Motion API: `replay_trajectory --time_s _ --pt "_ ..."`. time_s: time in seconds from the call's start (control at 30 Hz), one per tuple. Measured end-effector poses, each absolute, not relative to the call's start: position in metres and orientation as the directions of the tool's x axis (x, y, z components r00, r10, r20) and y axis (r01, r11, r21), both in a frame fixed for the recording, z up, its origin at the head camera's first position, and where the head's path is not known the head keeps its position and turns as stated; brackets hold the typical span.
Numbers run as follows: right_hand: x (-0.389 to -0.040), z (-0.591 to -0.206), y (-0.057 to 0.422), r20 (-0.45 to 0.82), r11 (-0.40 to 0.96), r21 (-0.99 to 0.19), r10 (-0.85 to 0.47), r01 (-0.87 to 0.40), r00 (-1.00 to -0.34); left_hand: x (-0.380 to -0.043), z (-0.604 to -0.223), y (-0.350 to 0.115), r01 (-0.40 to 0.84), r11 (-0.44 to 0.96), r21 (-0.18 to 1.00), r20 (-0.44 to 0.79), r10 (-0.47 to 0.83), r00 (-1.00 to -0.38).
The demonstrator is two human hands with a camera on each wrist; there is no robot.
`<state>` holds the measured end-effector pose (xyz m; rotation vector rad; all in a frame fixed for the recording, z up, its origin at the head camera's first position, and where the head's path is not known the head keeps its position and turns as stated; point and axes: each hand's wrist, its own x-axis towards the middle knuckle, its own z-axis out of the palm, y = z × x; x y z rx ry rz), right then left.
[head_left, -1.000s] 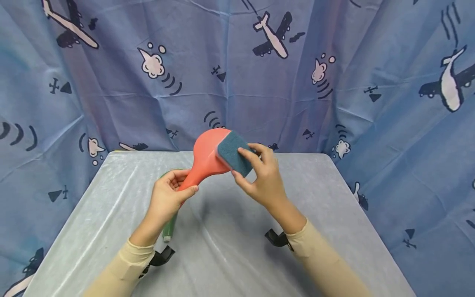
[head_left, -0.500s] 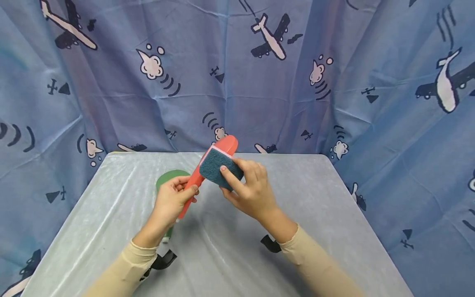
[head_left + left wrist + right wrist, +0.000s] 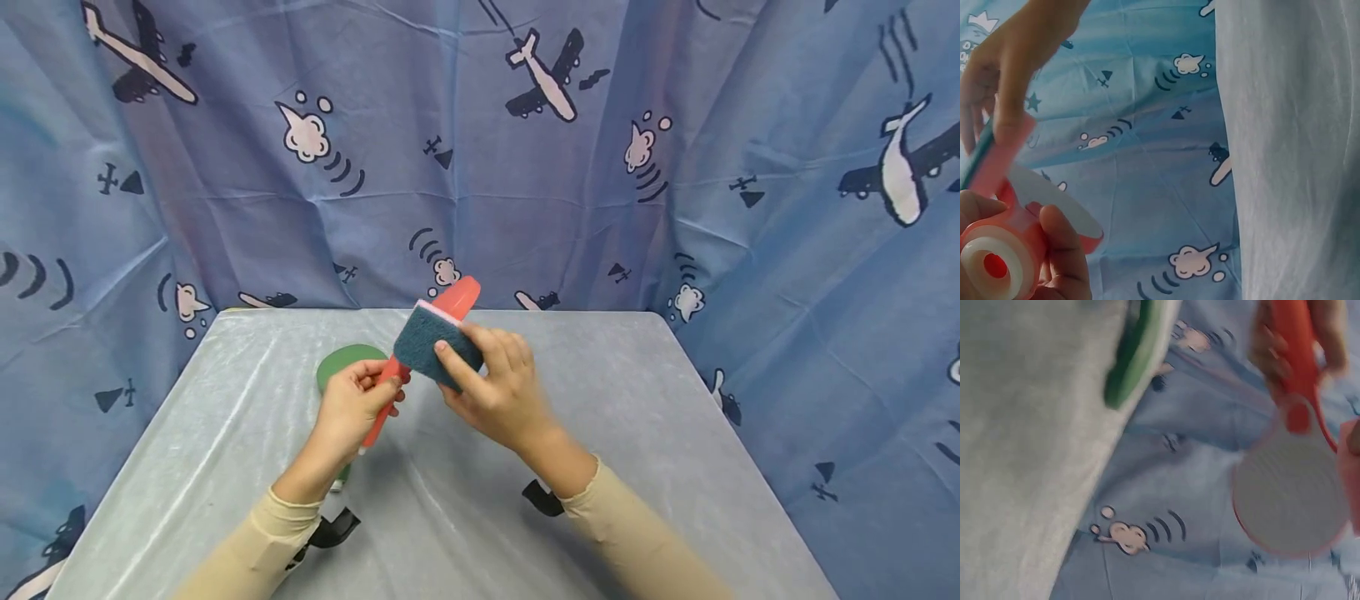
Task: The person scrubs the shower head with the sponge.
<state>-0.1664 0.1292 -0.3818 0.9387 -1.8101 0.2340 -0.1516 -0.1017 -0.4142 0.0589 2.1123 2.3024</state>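
Note:
In the head view my left hand (image 3: pixel 352 412) grips the handle of a red handheld shower head (image 3: pixel 459 296), tilted up and to the right. Its round pale face (image 3: pixel 1291 487) shows in the right wrist view. The white ring (image 3: pixel 972 262) at the handle's hollow end faces the left wrist camera. My right hand (image 3: pixel 513 392) holds a sponge (image 3: pixel 431 342) with a dark green scouring side and a pink foam side. The foam side is turned to the shower head, overlapping its neck in the head view; contact is hidden. The left hand partly covers a green shower head (image 3: pixel 348 358) lying on the table.
A pale grey cloth covers the table (image 3: pixel 615 417). Behind and at both sides hangs a blue curtain (image 3: pixel 390 167) printed with planes and clouds. Black straps or mounts (image 3: pixel 333 529) sit at the wrists.
The red shower head has turned from its broad back to nearly edge-on. My right hand has brought the sponge left and down along it, from head towards handle.

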Motion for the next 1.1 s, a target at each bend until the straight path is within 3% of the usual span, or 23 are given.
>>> replay_trajectory --time_s 0.1,0.17,0.23,0.33,0.4,0.6,0.67,0.77,0.83,1.0,1.1 --pt "-0.169 -0.372 0.14 0.892 0.708 0.04 -0.344 -0.705 -0.294 -0.152 -0.414 -0.102 0.01 -0.09 0.996 0.013 0.037 -0.999" --pt "-0.169 -0.369 0.146 0.892 0.707 -0.041 -0.293 -0.706 -0.345 -0.152 -0.414 -0.103 0.006 -0.082 0.997 0.01 0.049 -0.999" --pt "-0.167 -0.368 0.147 0.89 0.682 -0.031 -0.314 -0.73 -0.331 -0.152 -0.415 -0.103 0.006 -0.078 0.997 0.011 0.068 -0.998" --pt "-0.165 -0.368 0.146 0.887 0.631 0.063 -0.39 -0.773 -0.246 -0.153 -0.415 -0.103 0.004 -0.078 0.997 0.012 0.102 -0.995" --pt "-0.165 -0.365 0.148 0.891 0.615 0.044 -0.381 -0.788 -0.248 -0.153 -0.416 -0.102 0.009 -0.088 0.996 0.02 0.116 -0.993" --pt "-0.174 -0.354 0.166 0.836 0.546 -0.356 -0.178 -0.759 -0.52 -0.152 -0.415 -0.105 0.029 -0.095 0.995 0.041 0.128 -0.991" --pt "-0.172 -0.352 0.17 0.82 0.499 -0.384 -0.202 -0.777 -0.535 -0.151 -0.415 -0.106 0.034 -0.092 0.995 0.046 0.138 -0.989" --pt "-0.169 -0.348 0.174 0.832 0.458 -0.328 -0.275 -0.826 -0.482 -0.15 -0.415 -0.107 0.052 -0.089 0.995 0.066 0.162 -0.985" --pt "-0.17 -0.343 0.177 0.83 0.455 -0.329 -0.279 -0.828 -0.483 -0.151 -0.414 -0.107 0.074 -0.094 0.993 0.09 0.18 -0.98" --pt "-0.18 -0.332 0.186 0.716 0.46 -0.554 -0.161 -0.694 -0.679 -0.152 -0.415 -0.109 0.093 -0.129 0.987 0.12 0.214 -0.969" --pt "-0.179 -0.33 0.19 0.692 0.446 -0.587 -0.156 -0.675 -0.705 -0.152 -0.416 -0.11 0.091 -0.144 0.985 0.124 0.241 -0.963"
